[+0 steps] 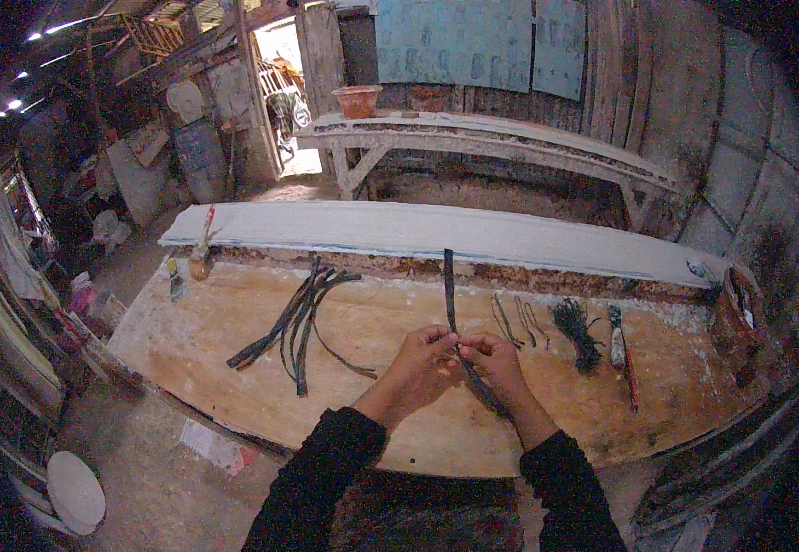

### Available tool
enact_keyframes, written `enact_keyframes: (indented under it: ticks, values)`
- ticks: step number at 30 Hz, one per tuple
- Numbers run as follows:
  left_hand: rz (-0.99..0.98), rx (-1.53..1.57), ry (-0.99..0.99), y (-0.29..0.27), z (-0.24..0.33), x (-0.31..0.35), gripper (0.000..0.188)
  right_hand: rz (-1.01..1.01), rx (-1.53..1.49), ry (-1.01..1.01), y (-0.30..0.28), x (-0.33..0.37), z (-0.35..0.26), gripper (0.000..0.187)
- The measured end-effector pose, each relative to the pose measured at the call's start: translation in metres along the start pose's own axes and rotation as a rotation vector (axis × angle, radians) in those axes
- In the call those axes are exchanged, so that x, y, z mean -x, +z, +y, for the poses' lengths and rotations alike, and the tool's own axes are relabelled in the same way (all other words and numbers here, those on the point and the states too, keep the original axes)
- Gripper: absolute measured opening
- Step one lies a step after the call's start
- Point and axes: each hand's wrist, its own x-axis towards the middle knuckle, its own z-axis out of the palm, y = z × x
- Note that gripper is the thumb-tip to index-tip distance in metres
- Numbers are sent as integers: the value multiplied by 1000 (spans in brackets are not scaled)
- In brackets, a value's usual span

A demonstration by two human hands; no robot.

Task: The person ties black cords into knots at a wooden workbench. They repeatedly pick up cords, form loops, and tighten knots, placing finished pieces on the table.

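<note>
A long dark flat strip (449,287) lies across the wooden tabletop (372,442), running from its far edge toward me. My left hand (423,368) pinches it near its middle, thumb and fingertips closed. Right beside it, my right hand (497,361) is closed on the same strip, fingertips almost touching the left ones. The strip's lower part passes under my right hand. To the left lies a loose bunch of similar dark strips (302,317). On the right are a few thin dark cords (504,322) and a tangled bundle of dark string (576,333).
Right of the string lie a white-wrapped tool (617,342) and a red stick (632,382). A stained bucket (738,313) stands at the right end. A long whitish board (418,228) borders the far side; behind it is a bench (501,140) with a reddish basin (357,101).
</note>
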Motion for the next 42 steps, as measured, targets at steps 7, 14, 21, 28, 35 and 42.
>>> enact_keyframes:
  ticks: [7,14,21,28,35,42]
  values:
    - [7,-17,-26,0,1,2,15,55,426,-194,0,-1,8,21]
    - [70,-53,11,8,0,-2,6,157,393,-218,-7,-9,27,14]
    - [26,-38,-36,-4,-2,-8,5,171,282,-173,-2,-7,21,7]
    - [14,-91,-14,12,2,1,11,122,471,-274,1,0,14,4]
    - [34,-48,-70,9,-5,0,13,110,405,-245,1,-1,18,6]
    - [-97,-33,-65,3,1,3,14,169,197,-180,0,-8,26,9]
